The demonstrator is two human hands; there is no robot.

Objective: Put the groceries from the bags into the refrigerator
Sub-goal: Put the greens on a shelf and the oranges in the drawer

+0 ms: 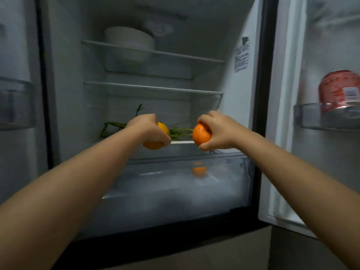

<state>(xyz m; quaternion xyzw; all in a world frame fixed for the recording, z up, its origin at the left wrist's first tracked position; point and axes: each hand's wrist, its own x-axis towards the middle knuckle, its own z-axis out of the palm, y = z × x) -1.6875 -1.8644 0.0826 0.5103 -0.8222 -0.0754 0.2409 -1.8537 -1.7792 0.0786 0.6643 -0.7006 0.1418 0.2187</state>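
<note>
The refrigerator (241, 117) stands open in front of me. My left hand (151, 127) grips an orange (155, 144) from above, at the front edge of the lowest glass shelf (183, 142). My right hand (216, 131) grips a second orange (200, 135) a little to the right, at the same height. Both fruits hang just above the clear crisper drawer (175, 184), whose lid reflects the right orange. Green vegetable stalks (115, 126) lie on the shelf behind my hands.
A white bowl (129, 42) sits on the top shelf; the middle shelf (153, 88) holds nothing I can see. A red can (339, 90) stands in the right door bin (311, 117). The left door's bin (17, 106) is at the left edge.
</note>
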